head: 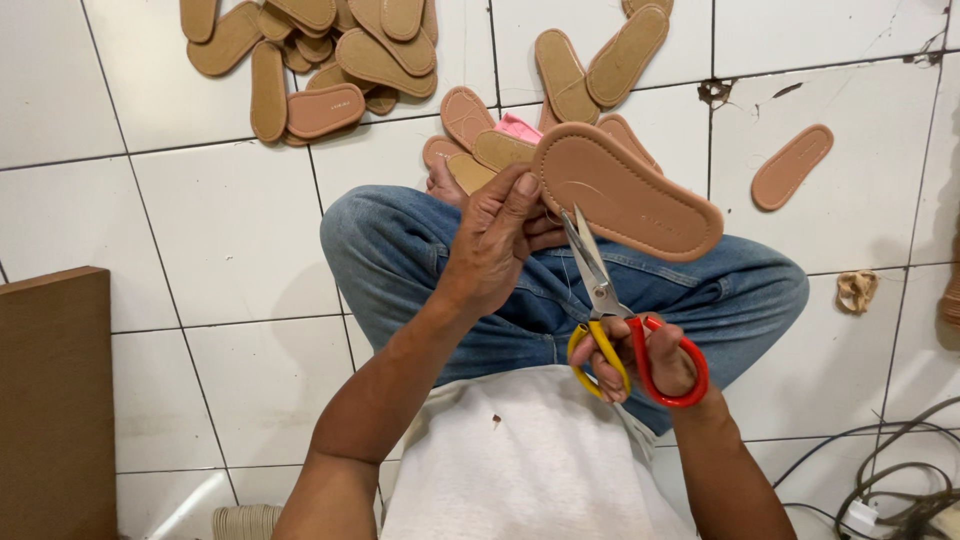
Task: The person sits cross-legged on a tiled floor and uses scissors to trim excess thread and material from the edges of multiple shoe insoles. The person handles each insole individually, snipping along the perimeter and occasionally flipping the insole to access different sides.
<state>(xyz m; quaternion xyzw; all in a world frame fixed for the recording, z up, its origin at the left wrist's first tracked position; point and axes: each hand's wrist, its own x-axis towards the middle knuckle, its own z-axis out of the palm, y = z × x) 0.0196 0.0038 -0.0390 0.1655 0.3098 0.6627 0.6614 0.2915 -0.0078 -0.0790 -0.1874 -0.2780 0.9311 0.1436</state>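
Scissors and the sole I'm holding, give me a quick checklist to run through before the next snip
1. Left hand grips the tan sole firmly: ok.
2. Right hand fingers through the scissors loops: ok.
3. Blades open at the sole's edge: ok.
4. Left fingers away from the blades: not ok, they sit very close.
5. Loose thread to trim between the blades: cannot tell.

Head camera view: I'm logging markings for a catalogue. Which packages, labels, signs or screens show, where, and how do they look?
No packages, signs or screens.
Small stamped mark: on the tan insole held by the left hand, too faint to describe.
Similar mark: on a pinkish insole on the floor.
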